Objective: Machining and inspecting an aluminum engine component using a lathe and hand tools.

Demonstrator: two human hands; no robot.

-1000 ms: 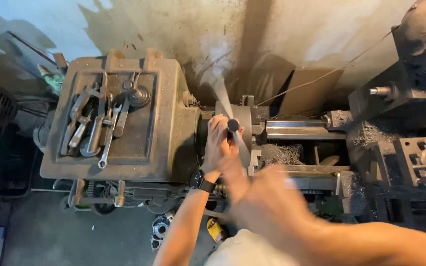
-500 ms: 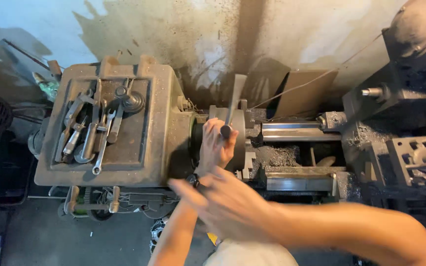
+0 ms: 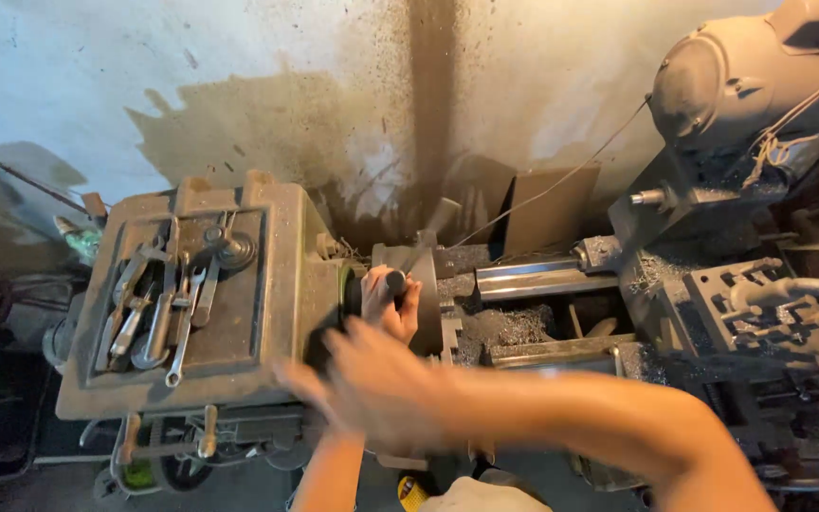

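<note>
Over the lathe headstock (image 3: 239, 313), seen from the head camera, the right hand (image 3: 372, 389) has swept leftward from the lower middle and now blurs across the headstock's right edge, fingers spread open, forearm stretched in from the right. That sweep suggests it is crossing toward the chuck side. Just right of the headstock, the left hand (image 3: 389, 301) is closed around the dark chuck key handle (image 3: 396, 281), wrist bent upward; probably it presses the chuck (image 3: 408, 284), though motion blur hides contact. Wrenches (image 3: 158, 313) lie atop the headstock.
</note>
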